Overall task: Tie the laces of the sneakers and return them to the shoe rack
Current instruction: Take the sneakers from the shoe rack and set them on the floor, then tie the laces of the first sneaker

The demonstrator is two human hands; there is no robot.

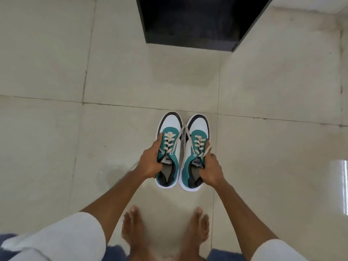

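Glossy pale floor tiles spread below; a dark, flat-topped block sits ahead. Two teal-and-white sneakers, side by side, loose flat laces crossing, are held above the floor. The left hand and right hand each clamp a collar, fingers curled round the sides.

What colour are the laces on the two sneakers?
The laces are off-white, a pale cream, seen best in the head view, threaded over the teal panels.
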